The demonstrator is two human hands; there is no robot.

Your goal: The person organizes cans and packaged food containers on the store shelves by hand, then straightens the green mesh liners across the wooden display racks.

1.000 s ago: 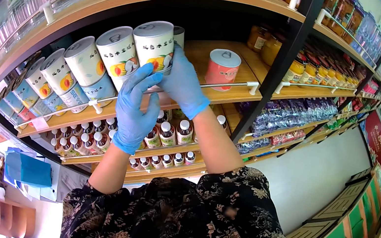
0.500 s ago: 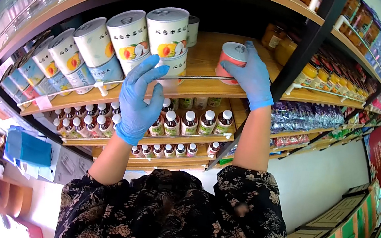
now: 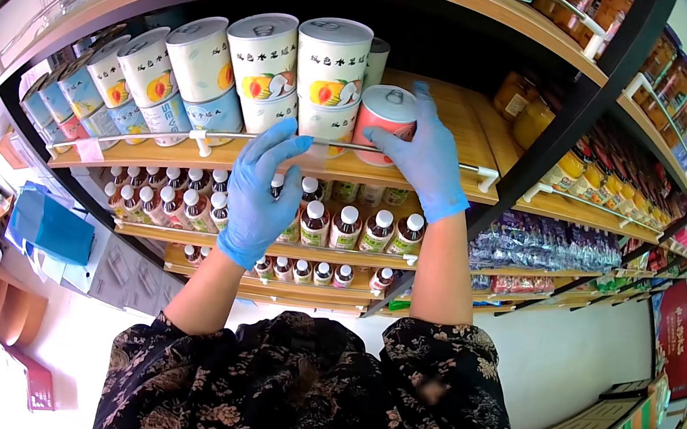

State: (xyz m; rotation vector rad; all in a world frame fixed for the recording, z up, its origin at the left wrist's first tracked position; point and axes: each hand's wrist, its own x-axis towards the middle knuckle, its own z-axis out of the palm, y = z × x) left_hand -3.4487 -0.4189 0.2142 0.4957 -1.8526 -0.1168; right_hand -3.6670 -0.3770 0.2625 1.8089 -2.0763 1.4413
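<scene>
Pink can (image 3: 386, 118) in blue-gloved right hand (image 3: 431, 161)

One can (image 3: 376, 121), cylindrical, pink around the wall, with a pale metallic lid and a pull ring visible on top; the ring lies flat and the lid appears closed. The can stands upright at single height on the wooden shelf (image 3: 447, 101), behind the metal rail (image 3: 450, 165), just right of the tallest-looking white stack (image 3: 330, 60); contact between them I cannot confirm. My right grip (image 3: 427, 154) covers its right side, thumb across the front.
</scene>
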